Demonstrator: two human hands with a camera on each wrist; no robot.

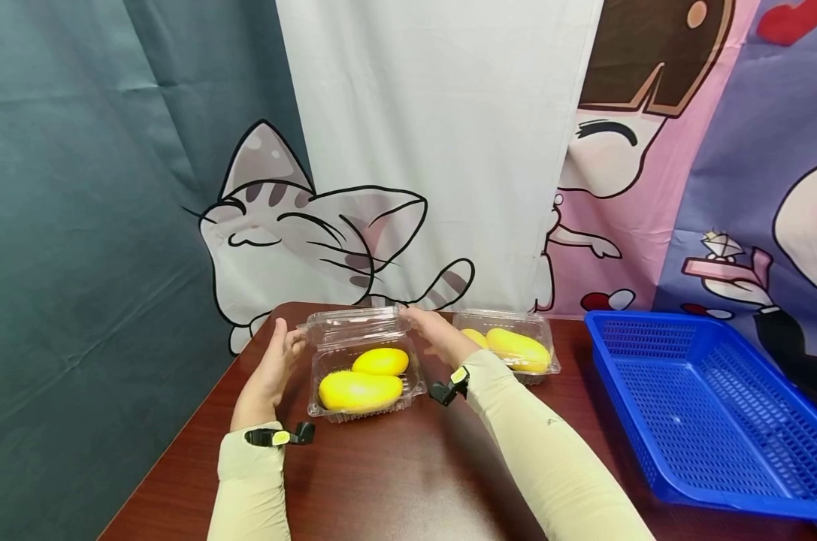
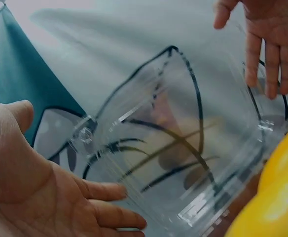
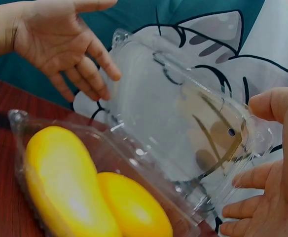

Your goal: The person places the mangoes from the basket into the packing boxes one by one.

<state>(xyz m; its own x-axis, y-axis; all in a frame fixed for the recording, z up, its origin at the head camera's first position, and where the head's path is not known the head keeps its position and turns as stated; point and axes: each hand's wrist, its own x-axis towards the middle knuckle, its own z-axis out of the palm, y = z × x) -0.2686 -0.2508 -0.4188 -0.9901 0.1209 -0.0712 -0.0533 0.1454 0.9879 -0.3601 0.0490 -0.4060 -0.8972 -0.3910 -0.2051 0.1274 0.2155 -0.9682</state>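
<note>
A clear plastic clamshell box (image 1: 316,387) stands on the table with its hinged lid (image 1: 357,328) raised at the back. Two yellow mangoes (image 1: 361,391) lie in its base. At the lid's left side is my left hand (image 1: 273,376), its fingers extended and thumb apart. My right hand (image 1: 438,334) is at the lid's right side, partly turned away in the head view. In the right wrist view, the right thumb (image 3: 270,104) is right at the lid's corner, and the fingers lie loosely extended along its edge.
Behind my right forearm stands a second clear box (image 1: 546,330) with yellow mangoes (image 1: 519,350) inside. A blue plastic basket (image 1: 652,451) occupies the right side of the brown table (image 1: 381,481). A printed curtain (image 1: 435,113) hangs along the table's back edge.
</note>
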